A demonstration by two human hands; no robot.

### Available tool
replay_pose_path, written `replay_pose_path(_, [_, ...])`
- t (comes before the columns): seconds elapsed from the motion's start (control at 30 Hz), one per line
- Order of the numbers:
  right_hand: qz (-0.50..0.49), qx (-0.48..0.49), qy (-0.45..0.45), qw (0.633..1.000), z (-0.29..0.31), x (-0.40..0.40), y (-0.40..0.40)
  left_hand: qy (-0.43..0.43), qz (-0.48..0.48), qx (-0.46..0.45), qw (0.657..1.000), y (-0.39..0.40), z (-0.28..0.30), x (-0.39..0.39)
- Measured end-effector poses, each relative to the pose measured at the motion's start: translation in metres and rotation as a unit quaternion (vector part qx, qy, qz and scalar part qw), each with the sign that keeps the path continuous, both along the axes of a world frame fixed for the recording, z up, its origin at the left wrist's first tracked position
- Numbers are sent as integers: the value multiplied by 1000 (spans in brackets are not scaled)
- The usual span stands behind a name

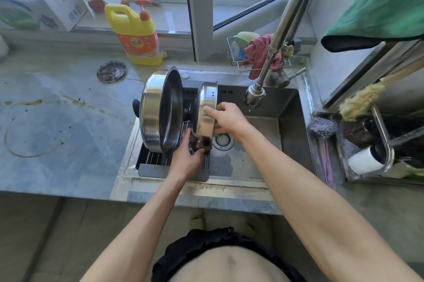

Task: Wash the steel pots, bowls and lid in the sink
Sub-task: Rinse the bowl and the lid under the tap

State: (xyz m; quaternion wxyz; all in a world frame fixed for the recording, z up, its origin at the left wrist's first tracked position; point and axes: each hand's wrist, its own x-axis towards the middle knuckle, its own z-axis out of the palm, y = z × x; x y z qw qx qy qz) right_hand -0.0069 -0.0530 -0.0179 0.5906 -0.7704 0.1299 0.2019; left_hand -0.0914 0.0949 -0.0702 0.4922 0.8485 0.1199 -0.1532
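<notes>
Grey stone counter (57, 121) surrounds one sink (289, 107) — two steel pots stand on edge on its rack (158, 163). Left hand (185, 162) and right hand (227, 118) both grip the smaller pot (205, 107); the larger pot (160, 109) leans just beside it.

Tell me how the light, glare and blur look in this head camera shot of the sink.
Head view: strong daylight from the window, bright glare on the smaller steel pot and the large steel pot; left hand shows slight motion blur at its grip, right hand is sharper; wide-angle distortion bends the counter and faucet.
</notes>
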Motion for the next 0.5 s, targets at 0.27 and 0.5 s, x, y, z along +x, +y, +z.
replay_pose_path(0.27, [25,3,10,1000,0,-5,-4,-65,39,-47,996,2,22,6])
replay_pose_path(0.5, [58,4,1,998,7,-7,-5,-89,22,-21,996,6,31,14])
